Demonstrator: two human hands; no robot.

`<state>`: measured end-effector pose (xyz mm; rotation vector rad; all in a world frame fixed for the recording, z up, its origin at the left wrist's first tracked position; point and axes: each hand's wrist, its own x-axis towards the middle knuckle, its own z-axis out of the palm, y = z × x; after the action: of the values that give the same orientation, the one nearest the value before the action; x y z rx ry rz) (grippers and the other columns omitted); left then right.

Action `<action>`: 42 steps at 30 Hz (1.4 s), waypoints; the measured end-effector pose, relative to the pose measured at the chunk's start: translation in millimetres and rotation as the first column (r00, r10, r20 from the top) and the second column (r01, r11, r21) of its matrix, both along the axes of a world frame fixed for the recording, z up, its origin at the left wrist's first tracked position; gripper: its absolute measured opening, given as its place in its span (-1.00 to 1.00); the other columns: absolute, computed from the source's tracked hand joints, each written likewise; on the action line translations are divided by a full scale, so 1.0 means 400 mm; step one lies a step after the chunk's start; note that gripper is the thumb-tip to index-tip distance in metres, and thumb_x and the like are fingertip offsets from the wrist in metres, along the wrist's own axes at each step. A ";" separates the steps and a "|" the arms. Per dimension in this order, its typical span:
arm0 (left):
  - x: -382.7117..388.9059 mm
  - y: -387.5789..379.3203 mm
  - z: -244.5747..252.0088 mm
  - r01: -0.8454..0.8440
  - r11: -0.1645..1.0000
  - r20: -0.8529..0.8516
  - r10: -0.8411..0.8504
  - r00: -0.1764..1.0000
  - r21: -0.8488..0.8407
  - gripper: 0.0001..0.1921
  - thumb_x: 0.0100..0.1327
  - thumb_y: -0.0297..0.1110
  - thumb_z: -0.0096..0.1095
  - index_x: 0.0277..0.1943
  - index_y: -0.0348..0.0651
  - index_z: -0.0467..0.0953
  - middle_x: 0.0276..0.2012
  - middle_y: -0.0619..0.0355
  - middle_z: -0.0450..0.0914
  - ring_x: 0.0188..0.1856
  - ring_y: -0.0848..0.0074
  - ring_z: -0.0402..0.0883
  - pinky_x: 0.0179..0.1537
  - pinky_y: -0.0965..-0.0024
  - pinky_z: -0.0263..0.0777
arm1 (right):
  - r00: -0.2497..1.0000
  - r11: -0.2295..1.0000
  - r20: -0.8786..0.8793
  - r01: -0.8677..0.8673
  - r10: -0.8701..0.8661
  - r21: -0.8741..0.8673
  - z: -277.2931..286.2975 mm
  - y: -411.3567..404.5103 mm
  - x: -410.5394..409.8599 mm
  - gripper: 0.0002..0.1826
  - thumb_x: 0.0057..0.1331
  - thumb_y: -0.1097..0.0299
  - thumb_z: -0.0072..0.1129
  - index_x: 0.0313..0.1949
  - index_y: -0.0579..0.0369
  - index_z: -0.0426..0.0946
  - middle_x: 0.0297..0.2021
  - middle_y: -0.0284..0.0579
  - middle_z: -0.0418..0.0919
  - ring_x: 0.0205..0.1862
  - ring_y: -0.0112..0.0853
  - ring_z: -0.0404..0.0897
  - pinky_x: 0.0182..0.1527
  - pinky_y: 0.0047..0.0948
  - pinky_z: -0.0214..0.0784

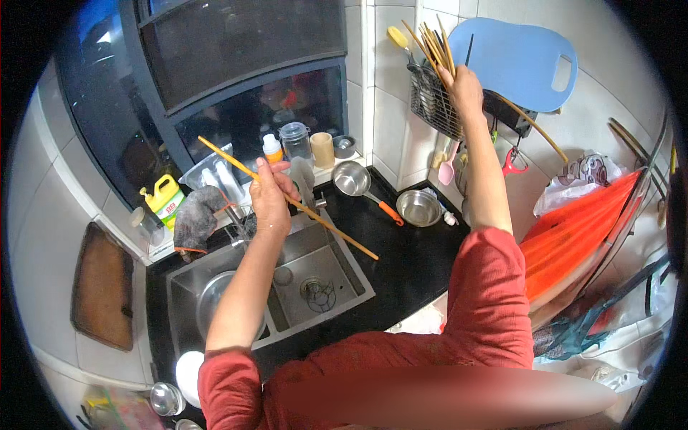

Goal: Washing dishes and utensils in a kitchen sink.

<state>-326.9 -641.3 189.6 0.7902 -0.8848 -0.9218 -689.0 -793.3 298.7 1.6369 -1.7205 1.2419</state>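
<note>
My left hand [272, 201] is above the sink, gripping a long wooden chopstick [336, 231] near its middle. The chopstick slants down to the right, its lower end over the black counter. Up at the wall, my right hand [463, 94] has its fingers around a bunch of wooden chopsticks [434, 45], whose upper ends fan out above it. They stand in a black wire rack [432, 105]; their lower ends are hidden. Also in the rack is a yellow-headed brush or sponge tool [398, 37]. A blue cutting board [516, 62] hangs just right of that hand.
Below lies a double steel sink [317, 269]. An orange-handled steel pan [352, 180] and a steel bowl [419, 208] sit on the black counter [387, 231]. Bottles and jars, including a clear jar [294, 140], line the windowsill. An orange mesh bag [580, 231] hangs at right.
</note>
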 end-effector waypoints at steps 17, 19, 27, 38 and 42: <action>-0.095 0.014 0.078 0.393 0.909 -0.215 -0.415 0.884 -0.138 -0.41 0.36 0.15 -0.40 0.01 -0.23 0.36 -0.50 0.19 0.45 -0.35 0.43 0.45 -0.19 0.27 0.33 | 0.806 0.760 -0.151 -0.453 0.573 0.466 -0.196 0.603 0.235 -0.56 0.12 0.54 -0.02 0.04 0.00 0.38 -0.32 -0.01 0.54 -0.31 -0.06 0.55 -0.26 -0.20 0.40; -0.151 0.057 0.127 0.406 0.914 -0.224 -0.391 0.893 0.026 -0.44 0.36 0.11 -0.35 0.06 -0.23 0.34 -0.33 0.09 0.56 -0.16 0.38 0.49 -0.09 0.26 0.36 | 0.909 0.964 -0.327 -0.225 0.260 0.141 -0.144 0.619 0.141 -0.58 0.05 0.58 -0.03 -0.07 -0.05 0.48 -0.38 -0.06 0.53 -0.33 -0.12 0.54 -0.29 -0.25 0.40; -0.163 0.098 -0.011 0.661 0.729 0.258 -0.683 0.683 0.177 -0.65 0.36 -0.15 -0.11 -0.06 -0.29 0.43 -0.42 0.07 0.56 -0.55 0.57 0.53 -0.49 0.60 0.42 | 0.840 0.847 -0.114 0.526 -0.531 -0.070 -0.055 1.004 -0.103 -0.80 0.22 0.26 0.08 -0.22 0.00 0.59 -0.42 -0.06 0.52 -0.37 -0.17 0.55 -0.33 -0.35 0.34; -0.247 0.172 -0.048 0.776 0.599 0.159 -0.801 0.577 0.197 -0.68 0.36 -0.15 -0.10 -0.09 -0.24 0.44 -0.46 0.13 0.54 -0.55 0.62 0.52 -0.50 0.62 0.40 | 0.661 0.679 -0.300 0.732 -0.688 0.054 0.044 1.152 -0.202 -0.71 0.24 0.10 -0.01 -0.18 -0.09 0.58 -0.32 0.01 0.56 -0.24 -0.08 0.54 -0.21 -0.20 0.37; -0.250 0.187 -0.060 0.791 0.573 0.144 -0.820 0.554 0.215 -0.68 0.35 -0.14 -0.09 -0.10 -0.22 0.45 -0.45 0.13 0.54 -0.56 0.62 0.51 -0.50 0.61 0.40 | 0.647 0.669 -0.411 0.735 -0.643 0.111 0.099 1.048 -0.244 -0.71 0.23 0.06 -0.03 -0.21 -0.14 0.58 -0.36 0.03 0.57 -0.27 -0.06 0.55 -0.25 -0.14 0.38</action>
<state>-426.8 -566.7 165.4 0.5745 -1.4677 -1.7522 -786.5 -374.2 338.3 1.0135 -2.0462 0.3303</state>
